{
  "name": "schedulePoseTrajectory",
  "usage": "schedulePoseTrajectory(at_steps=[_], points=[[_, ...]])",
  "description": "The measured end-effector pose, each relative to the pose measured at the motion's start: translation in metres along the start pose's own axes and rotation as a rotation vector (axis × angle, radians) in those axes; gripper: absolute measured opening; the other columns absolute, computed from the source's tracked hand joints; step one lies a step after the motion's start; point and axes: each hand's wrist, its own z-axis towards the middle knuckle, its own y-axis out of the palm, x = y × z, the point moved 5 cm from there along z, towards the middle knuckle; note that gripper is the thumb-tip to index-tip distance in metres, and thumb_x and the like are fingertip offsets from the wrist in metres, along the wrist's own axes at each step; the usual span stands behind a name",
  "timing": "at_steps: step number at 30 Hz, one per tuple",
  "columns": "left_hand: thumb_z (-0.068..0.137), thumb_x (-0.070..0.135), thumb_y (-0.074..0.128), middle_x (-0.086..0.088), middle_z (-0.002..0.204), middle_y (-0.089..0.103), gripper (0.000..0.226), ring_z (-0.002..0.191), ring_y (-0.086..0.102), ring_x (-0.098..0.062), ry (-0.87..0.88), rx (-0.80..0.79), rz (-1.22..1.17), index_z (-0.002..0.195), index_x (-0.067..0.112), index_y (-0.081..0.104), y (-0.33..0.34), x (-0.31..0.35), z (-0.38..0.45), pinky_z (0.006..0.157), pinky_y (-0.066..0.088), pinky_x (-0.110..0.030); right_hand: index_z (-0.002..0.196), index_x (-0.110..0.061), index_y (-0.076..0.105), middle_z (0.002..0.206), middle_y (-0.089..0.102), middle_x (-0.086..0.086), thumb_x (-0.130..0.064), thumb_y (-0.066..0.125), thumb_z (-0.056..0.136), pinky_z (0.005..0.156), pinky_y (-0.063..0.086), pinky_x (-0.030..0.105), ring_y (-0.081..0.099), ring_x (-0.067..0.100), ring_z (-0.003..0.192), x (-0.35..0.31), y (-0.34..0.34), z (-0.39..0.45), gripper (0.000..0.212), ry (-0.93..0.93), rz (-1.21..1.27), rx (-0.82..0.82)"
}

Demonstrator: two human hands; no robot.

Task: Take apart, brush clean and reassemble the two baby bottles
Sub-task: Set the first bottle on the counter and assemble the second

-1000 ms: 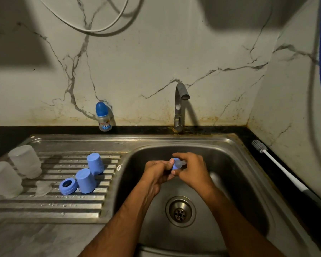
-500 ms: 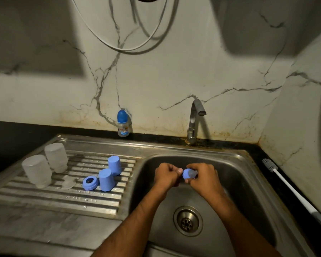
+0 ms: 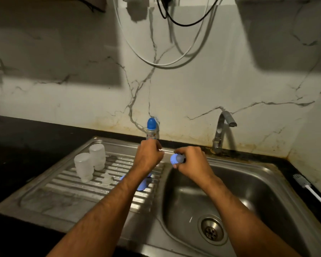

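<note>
Our right hand [image 3: 190, 162] grips a blue bottle collar [image 3: 177, 158] over the sink basin's [image 3: 267, 193] near-left rim. Our left hand [image 3: 148, 156], just beside it, is curled; we cannot tell whether it holds anything. Two upturned frosted bottle bodies [image 3: 90, 164] stand left of it on the drainboard [image 3: 78, 191].

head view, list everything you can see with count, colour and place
bottle bodies: 2, frosted clear, upside down on the draining board, left
blue parts: count unclear, on the board, mostly hidden under the left forearm
clear teat: 1, on the board beside the bodies
small bottle: 1, clear with blue cap, upright at the wall
tap: 1, metal, behind the basin
sink: 1, steel, drain at lower right
bottle brush: 1, white handle, counter at right
cables: white and black, on the wall
blue cap piece: 1, in the right hand
left hand: curled, above the board
right hand: grips the cap piece
</note>
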Motion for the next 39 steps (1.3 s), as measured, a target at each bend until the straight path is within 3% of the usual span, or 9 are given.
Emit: schedulePoseTrajectory(at_steps=[9,16,19,21,28,34,39], points=[[0.086,0.018,0.072,-0.008,0.107,0.067,0.024,0.098,0.065,-0.022,-0.131,-0.007,0.282,0.109,0.011,0.067,-0.1,-0.093,0.019,0.087,0.058,-0.038,0.12,-0.022,0.072,0.113,0.074,-0.004,-0.02,0.085,0.074,0.082,0.046,0.016,0.068,0.011,0.105,-0.088,0.071,0.045,0.048,-0.122,0.009,-0.071],[0.079,0.021,0.076,-0.003,0.097,0.065,0.027,0.086,0.062,-0.017,-0.193,-0.033,0.401,0.102,0.014,0.064,-0.122,-0.147,0.041,0.08,0.057,-0.034,0.103,-0.014,0.077,0.096,0.076,0.001,-0.016,0.078,0.076,0.083,0.06,0.034,0.069,0.015,0.091,-0.132,0.109,0.064,0.027,-0.213,-0.008,-0.127],[0.077,0.029,0.08,-0.001,0.088,0.06,0.032,0.08,0.059,-0.015,-0.227,-0.109,0.41,0.101,0.016,0.063,-0.117,-0.161,0.048,0.073,0.052,-0.029,0.11,-0.015,0.076,0.101,0.076,-0.001,-0.015,0.08,0.077,0.085,0.059,0.03,0.069,0.013,0.095,-0.139,0.123,0.068,0.033,-0.213,-0.031,-0.157],[0.077,0.032,0.08,-0.001,0.088,0.058,0.035,0.082,0.058,-0.015,-0.249,-0.156,0.412,0.102,0.017,0.061,-0.113,-0.168,0.052,0.076,0.052,-0.03,0.112,-0.015,0.076,0.102,0.075,-0.002,-0.015,0.081,0.078,0.083,0.056,0.025,0.068,0.012,0.097,-0.14,0.131,0.07,0.035,-0.211,-0.035,-0.173],[0.077,0.021,0.082,-0.007,0.11,0.063,0.044,0.099,0.061,-0.02,-0.259,-0.21,0.443,0.116,0.015,0.061,-0.096,-0.176,0.059,0.091,0.054,-0.035,0.118,-0.015,0.073,0.106,0.075,0.0,-0.016,0.082,0.08,0.083,0.052,0.022,0.068,0.012,0.1,-0.137,0.139,0.072,0.038,-0.185,-0.046,-0.185],[0.074,0.02,0.087,-0.007,0.11,0.065,0.047,0.097,0.063,-0.021,-0.241,-0.113,0.374,0.113,0.011,0.063,-0.109,-0.157,0.06,0.085,0.056,-0.032,0.122,-0.015,0.071,0.112,0.074,0.001,-0.017,0.082,0.081,0.086,0.05,0.022,0.067,0.013,0.103,-0.134,0.129,0.07,0.043,-0.169,-0.032,-0.154],[0.073,0.023,0.087,-0.01,0.113,0.066,0.05,0.103,0.063,-0.024,-0.165,-0.047,0.319,0.115,0.009,0.064,-0.122,-0.113,0.057,0.09,0.056,-0.035,0.126,-0.014,0.07,0.119,0.073,0.002,-0.017,0.082,0.081,0.091,0.047,0.021,0.066,0.015,0.111,-0.128,0.095,0.068,0.048,-0.169,-0.011,-0.094]])
